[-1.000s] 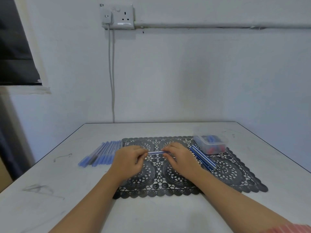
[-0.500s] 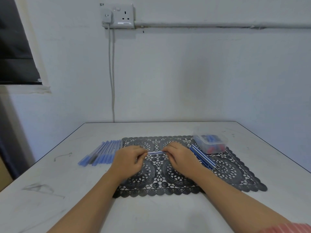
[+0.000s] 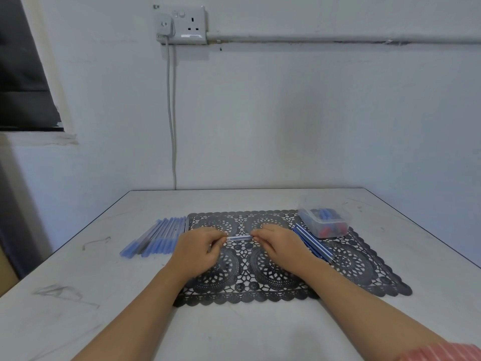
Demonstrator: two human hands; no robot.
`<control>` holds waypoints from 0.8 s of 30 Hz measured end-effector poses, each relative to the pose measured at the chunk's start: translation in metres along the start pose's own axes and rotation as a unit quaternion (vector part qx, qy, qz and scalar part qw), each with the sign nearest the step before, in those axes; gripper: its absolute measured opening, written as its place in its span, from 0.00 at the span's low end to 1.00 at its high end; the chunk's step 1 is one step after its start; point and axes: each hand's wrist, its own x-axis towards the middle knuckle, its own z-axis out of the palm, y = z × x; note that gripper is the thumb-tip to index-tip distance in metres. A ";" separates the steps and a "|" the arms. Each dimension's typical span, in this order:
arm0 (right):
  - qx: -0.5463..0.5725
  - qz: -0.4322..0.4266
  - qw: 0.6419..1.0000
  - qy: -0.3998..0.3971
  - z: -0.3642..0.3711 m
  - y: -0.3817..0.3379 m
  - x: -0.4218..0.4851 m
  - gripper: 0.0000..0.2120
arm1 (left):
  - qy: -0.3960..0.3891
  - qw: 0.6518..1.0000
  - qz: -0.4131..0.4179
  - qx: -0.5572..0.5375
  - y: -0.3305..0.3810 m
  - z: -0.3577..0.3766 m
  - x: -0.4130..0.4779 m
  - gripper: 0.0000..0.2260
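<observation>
I held a thin clear pen level between both hands, just above the far middle of the black lace mat. My left hand pinched its left end and my right hand pinched its right end. The fingers of each hand were curled in narrow around the tips, so only the short middle stretch of the pen showed between them. I could not tell whether the pen touched the mat or hung a little over it. Both wrists lay low over the mat, with my forearms reaching in from the near edge of the pale surface.

Off the mat's left edge lay a row of blue capped pens, side by side on the surface, near my left hand. Just beside my right hand, on the mat, lay a bundle of blue-and-white striped pens, slanting toward me. Behind them, at the mat's far right corner, stood a clear plastic tub with blue and red pieces inside. A striped sleeve showed on my right arm at the bottom corner. On the wall above, a cable ran down from a socket to the back of the surface.
</observation>
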 end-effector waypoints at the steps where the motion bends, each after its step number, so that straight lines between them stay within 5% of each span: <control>1: -0.003 0.006 1.000 -0.007 0.000 0.000 0.001 0.13 | 0.000 1.000 -0.003 0.000 0.000 0.000 0.000 0.20; 10: -0.006 0.187 0.982 0.030 -0.004 0.001 0.006 0.12 | -0.016 0.998 -0.051 -0.021 -0.004 -0.001 0.000 0.15; 14: -0.042 0.257 0.965 -0.019 -0.007 0.007 0.007 0.15 | -0.015 0.997 -0.073 -0.026 -0.004 -0.002 -0.001 0.17; 24: -0.036 0.248 0.959 -0.132 -0.001 0.010 0.000 0.05 | -0.019 0.996 -0.084 -0.027 -0.004 -0.003 -0.002 0.13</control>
